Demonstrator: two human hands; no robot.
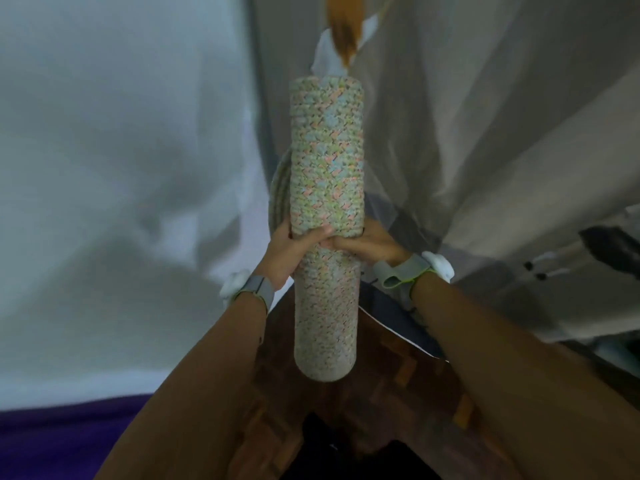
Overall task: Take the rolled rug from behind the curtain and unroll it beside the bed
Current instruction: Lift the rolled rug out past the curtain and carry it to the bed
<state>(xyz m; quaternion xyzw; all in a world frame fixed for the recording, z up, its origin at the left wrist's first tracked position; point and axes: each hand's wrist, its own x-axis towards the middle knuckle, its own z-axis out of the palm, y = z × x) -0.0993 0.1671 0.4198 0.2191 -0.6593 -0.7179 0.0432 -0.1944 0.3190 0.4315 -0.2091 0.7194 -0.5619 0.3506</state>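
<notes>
The rolled rug (327,174) is a tight upright cylinder of pastel woven cord, held in the middle of the head view above the floor. My left hand (294,252) wraps its middle from the left, and my right hand (367,244) grips it from the right, fingers meeting at the front. Both wrists carry grey straps. A pale grey curtain (485,133) hangs in folds behind and to the right of the rug. The purple bed cover (62,434) shows at the lower left.
A white sheer drape (104,168) fills the left side. Dark wooden parquet floor (398,375) lies below the rug. A coiled woven item (278,192) peeks out behind the rug's left side. An orange and white cloth (343,36) hangs above its top. Dark objects (609,244) sit far right.
</notes>
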